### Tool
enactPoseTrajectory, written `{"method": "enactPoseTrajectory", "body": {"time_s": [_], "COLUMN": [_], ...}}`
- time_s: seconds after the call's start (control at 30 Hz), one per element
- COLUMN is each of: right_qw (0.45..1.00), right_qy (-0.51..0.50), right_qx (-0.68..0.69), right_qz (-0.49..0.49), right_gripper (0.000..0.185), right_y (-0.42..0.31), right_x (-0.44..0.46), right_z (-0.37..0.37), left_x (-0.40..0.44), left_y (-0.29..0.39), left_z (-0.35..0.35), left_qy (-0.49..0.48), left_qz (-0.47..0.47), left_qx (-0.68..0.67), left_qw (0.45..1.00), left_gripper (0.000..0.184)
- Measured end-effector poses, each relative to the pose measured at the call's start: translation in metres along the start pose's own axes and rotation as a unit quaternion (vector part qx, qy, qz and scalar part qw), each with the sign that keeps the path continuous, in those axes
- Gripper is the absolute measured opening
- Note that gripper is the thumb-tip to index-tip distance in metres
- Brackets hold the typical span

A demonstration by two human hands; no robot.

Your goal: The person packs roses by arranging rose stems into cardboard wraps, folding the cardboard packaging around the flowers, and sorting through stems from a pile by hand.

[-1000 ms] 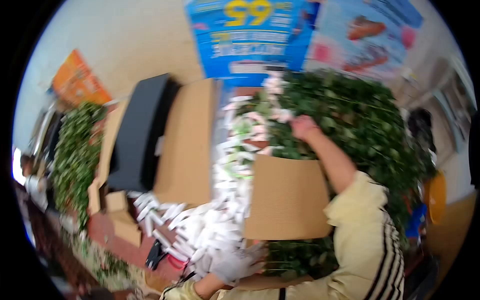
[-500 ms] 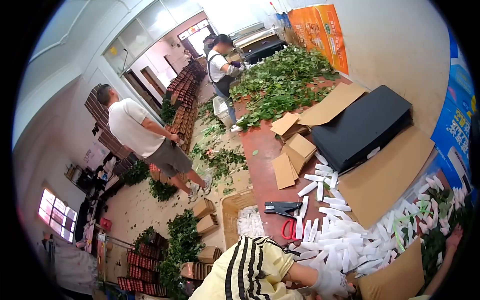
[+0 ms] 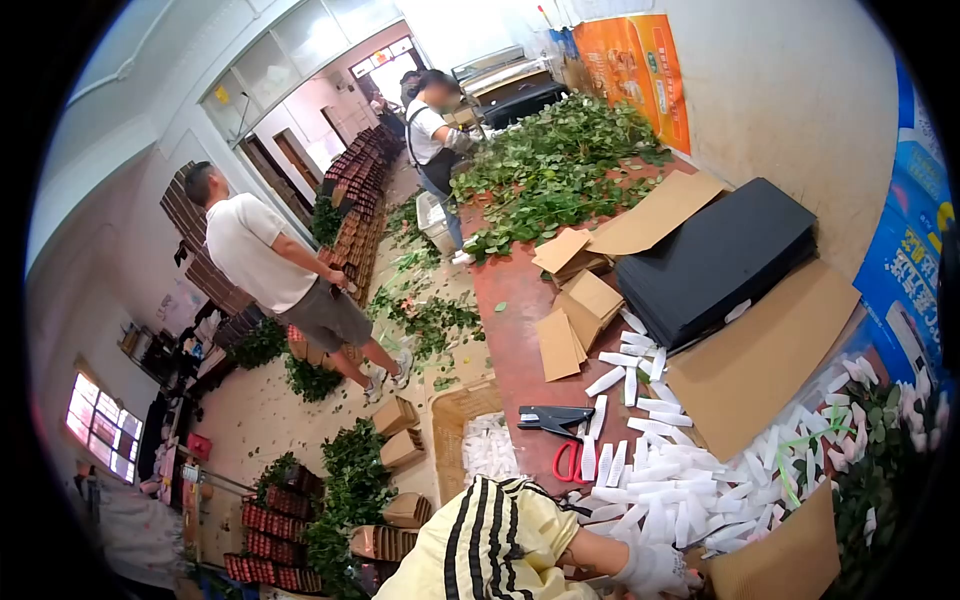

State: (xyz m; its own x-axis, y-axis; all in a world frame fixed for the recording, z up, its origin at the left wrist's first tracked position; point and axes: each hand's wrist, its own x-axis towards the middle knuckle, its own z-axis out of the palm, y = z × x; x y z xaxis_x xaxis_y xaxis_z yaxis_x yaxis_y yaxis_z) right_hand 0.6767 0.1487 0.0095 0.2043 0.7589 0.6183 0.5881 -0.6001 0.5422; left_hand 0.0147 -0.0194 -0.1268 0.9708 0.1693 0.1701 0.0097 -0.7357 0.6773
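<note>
Nearest us, our gloved left hand (image 3: 655, 570) is at the edge of a corrugated cardboard sheet (image 3: 785, 556); we cannot tell whether its fingers grip. Our right hand is out of view, its state unknown to us. The sheet stands tilted between loose small white sleeves (image 3: 690, 492) and dark leafy stems (image 3: 872, 500) with pale pink blooms (image 3: 846, 447). Past the sleeves we see red-handled scissors (image 3: 567, 461) and a black stapler (image 3: 553, 417) on the red table (image 3: 512, 305). Further up lie a flat brown board (image 3: 765, 355) and a black stack (image 3: 715, 262). Beyond, a person in a white shirt (image 3: 262, 250) stands on the floor; an aproned person (image 3: 426, 133) stands beside heaped greenery (image 3: 560, 165).
</note>
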Motion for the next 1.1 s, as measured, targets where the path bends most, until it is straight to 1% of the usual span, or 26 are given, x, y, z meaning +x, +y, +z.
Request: {"method": "enactPoseTrajectory", "body": {"time_s": [0.03,0.07,0.1,0.17,0.23,0.27,0.3,0.33,0.37,0.4,0.43,0.5,0.57,0.63,0.67,0.7,0.73,0.77,0.8,0.83,0.9,0.93,0.97,1.03,1.07,1.1], "right_qw": [0.998,0.995,0.998,0.988,0.964,0.954,0.950,0.946,0.945,0.944,0.942,0.935,0.855,0.860,0.882,0.872,0.900,0.918,0.946,0.946,0.968,0.957,0.937,0.916,0.942,0.961], "right_qy": [-0.033,-0.054,-0.031,0.028,-0.008,-0.035,-0.053,-0.068,-0.082,-0.094,-0.107,-0.144,-0.361,-0.394,-0.371,-0.367,-0.301,-0.254,-0.159,-0.155,-0.131,-0.207,-0.302,-0.364,-0.286,-0.205], "right_qx": [-0.038,-0.043,-0.004,0.151,0.243,0.268,0.268,0.263,0.250,0.231,0.215,0.190,0.160,0.158,0.207,0.298,0.314,0.305,0.282,0.283,0.210,0.199,0.166,0.123,0.150,0.174], "right_qz": [0.048,0.065,0.057,-0.033,-0.107,-0.130,-0.152,-0.175,-0.196,-0.216,-0.233,-0.263,-0.336,-0.283,-0.204,-0.123,-0.040,-0.016,-0.031,-0.032,-0.036,-0.035,-0.055,-0.117,-0.093,-0.072], "right_gripper": [0.058,0.055,0.051,0.045,0.038,0.035,0.031,0.028,0.025,0.021,0.018,0.013,0.030,0.038,0.036,0.031,0.029,0.033,0.038,0.038,0.046,0.053,0.059,0.059,0.052,0.047], "right_y": [0.016,0.033,0.036,0.029,0.002,-0.023,-0.049,-0.065,-0.075,-0.076,-0.074,-0.075,-0.063,-0.058,-0.053,-0.041,-0.041,-0.040,-0.039,-0.045,-0.067,-0.077,-0.084,-0.097,-0.110,-0.120], "right_x": [0.008,0.016,0.016,0.001,-0.040,-0.054,-0.064,-0.075,-0.092,-0.111,-0.132,-0.156,-0.130,-0.106,-0.093,-0.068,-0.054,-0.037,-0.030,-0.021,-0.010,-0.006,0.000,0.001,-0.012,-0.021], "right_z": [0.008,0.017,0.017,-0.003,-0.077,-0.113,-0.135,-0.141,-0.145,-0.144,-0.143,-0.137,-0.162,-0.179,-0.172,-0.185,-0.169,-0.157,-0.146,-0.127,-0.086,-0.084,-0.081,-0.061,-0.041,-0.025], "left_x": [-0.001,-0.001,0.000,0.006,-0.008,-0.014,-0.016,-0.006,-0.001,0.004,0.015,0.025,0.027,0.025,0.022,0.021,0.020,0.018,0.018,0.030,0.048,0.031,0.015,0.019,0.028,0.028], "left_y": [-0.001,0.000,0.009,0.042,0.030,0.013,0.018,0.030,0.047,0.042,0.049,0.061,0.069,0.062,0.060,0.059,0.057,0.055,0.053,0.063,0.085,0.075,0.064,0.067,0.075,0.067], "left_z": [-0.001,-0.002,-0.020,-0.066,-0.032,-0.021,-0.013,-0.054,-0.071,-0.065,-0.075,-0.081,-0.086,-0.087,-0.086,-0.085,-0.084,-0.084,-0.085,-0.098,-0.122,-0.108,-0.095,-0.097,-0.108,-0.103], "left_qy": [0.013,0.027,0.026,-0.141,0.077,0.065,0.027,0.003,-0.060,-0.041,-0.119,-0.131,-0.150,-0.153,-0.160,-0.168,-0.167,-0.176,-0.185,-0.183,-0.317,-0.120,-0.120,-0.073,-0.143,-0.151], "left_qz": [0.015,0.029,0.034,-0.134,0.004,0.139,0.026,0.155,0.025,0.008,-0.073,-0.089,-0.103,-0.118,-0.122,-0.126,-0.127,-0.126,-0.126,-0.127,-0.275,-0.046,-0.042,-0.051,-0.087,-0.075], "left_qx": [0.013,0.025,0.019,-0.058,-0.053,0.029,-0.119,0.059,0.090,-0.004,-0.006,-0.035,-0.019,-0.006,-0.016,-0.025,-0.025,-0.024,-0.022,-0.019,-0.047,0.055,0.058,-0.013,0.011,0.009], "left_qw": [1.000,0.999,0.999,0.979,0.996,0.988,0.992,0.986,0.994,0.999,0.990,0.987,0.983,0.981,0.979,0.977,0.977,0.976,0.974,0.975,0.906,0.990,0.990,0.996,0.986,0.986], "left_gripper": [0.054,0.050,0.050,0.032,0.030,0.030,0.032,0.036,0.037,0.037,0.040,0.042,0.042,0.042,0.043,0.045,0.045,0.047,0.049,0.049,0.042,0.038,0.038,0.040,0.037,0.037]}}
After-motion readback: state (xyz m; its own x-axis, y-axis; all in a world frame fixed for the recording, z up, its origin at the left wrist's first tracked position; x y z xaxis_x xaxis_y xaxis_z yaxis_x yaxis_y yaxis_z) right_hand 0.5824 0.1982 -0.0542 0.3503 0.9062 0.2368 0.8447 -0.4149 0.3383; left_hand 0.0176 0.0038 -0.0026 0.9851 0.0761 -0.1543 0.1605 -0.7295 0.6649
